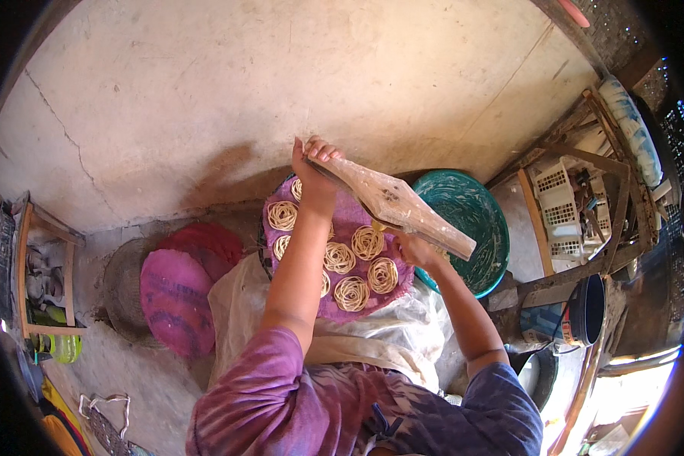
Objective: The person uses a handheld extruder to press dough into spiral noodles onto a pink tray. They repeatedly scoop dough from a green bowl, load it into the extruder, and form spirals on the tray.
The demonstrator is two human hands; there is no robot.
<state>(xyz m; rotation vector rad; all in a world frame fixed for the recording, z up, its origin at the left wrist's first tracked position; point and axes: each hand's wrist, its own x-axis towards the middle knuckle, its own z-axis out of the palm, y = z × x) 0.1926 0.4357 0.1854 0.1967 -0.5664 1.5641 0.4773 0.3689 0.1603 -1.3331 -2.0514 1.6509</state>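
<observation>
My left hand (318, 156) grips the upper-left end of a pale, floury wooden board (391, 197), which slants over a round tray covered with purple cloth (342, 197). Several nests of pale strands (382, 275) rest on the cloth. Below the board's right part, my right hand (416, 249) is closed near a small yellowish piece (380, 225); its fingers are partly hidden, so what it grips is unclear. A green basin (479, 220) with pale smears sits just right of the tray.
Round magenta pads (177, 300) lie on the left beside a wooden frame (68, 281). At right are wooden framing (543, 224), white baskets (558, 213) and a dark bucket (589, 310). A cracked wall (167, 91) rises behind the tray, and pale sheeting (235, 304) lies under it.
</observation>
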